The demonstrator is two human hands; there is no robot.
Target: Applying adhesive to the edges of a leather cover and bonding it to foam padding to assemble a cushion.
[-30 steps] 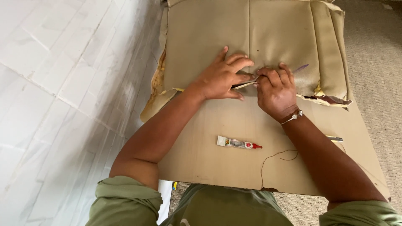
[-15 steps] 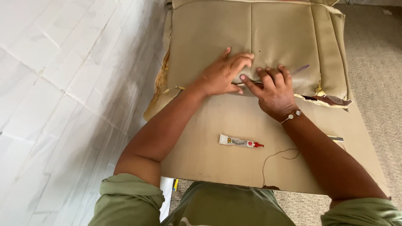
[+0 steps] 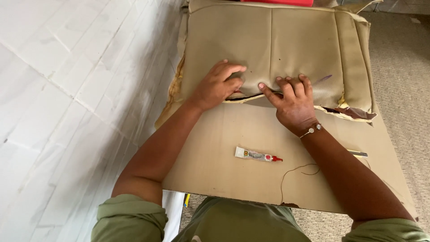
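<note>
**Both hands press torn cushion edge**

Cushion (image 3: 273, 49): tan, worn, lying flat at 12 o'clock, its near edge overlapping the cardboard (image 3: 215, 152). Cover is split along that near edge; foam shows at the left side and a ragged flap at 3 o'clock. Looks soft, light, floppy; cover probably tears further if pulled hard. Best hold seems to be the firmer seam edge, not the frayed flap.

Left hand (image 3: 217, 87): fingers curled, tips pushing down on the cover right at the split, gripping nothing that I can see. Right hand (image 3: 293, 105): fingers spread flat on the cover just beside the left, thumb pointing to 9 o'clock; pressing, not grasping. Bracelet on that wrist.

Glue tube (image 3: 257, 155): small, white, red cap, lying on the cardboard at 6 o'clock of the hands, well apart. Dark thread (image 3: 295, 169) curls beside it. Small metal tool (image 3: 357, 153) at 4 o'clock, partly hidden by the forearm.

Room: white tile floor (image 3: 67, 89) open at 9 o'clock; carpet (image 3: 403, 67) at 3 o'clock. Cardboard's near edge meets the person's lap.
</note>
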